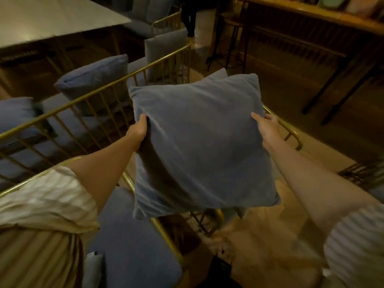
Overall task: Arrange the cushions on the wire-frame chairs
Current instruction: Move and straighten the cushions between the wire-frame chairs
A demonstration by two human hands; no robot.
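Note:
A square blue velvet cushion (199, 142) is held up in the air in the middle of the view, over a gold wire-frame chair (291, 134). My left hand (139, 126) grips its left edge and my right hand (268, 127) grips its right edge. The corner of a second blue cushion (218, 74) shows just behind it. Beyond a gold wire chair back (99, 90), further blue cushions (93, 75) stand on seats at the left. A blue seat pad (133, 242) lies low in front of me.
A pale table (52, 17) stands at the upper left with more cushioned chairs (164, 44) around it. A long wooden counter (311, 13) with dark legs runs along the upper right. A person's legs (189, 19) stand at the far back. The floor is wood.

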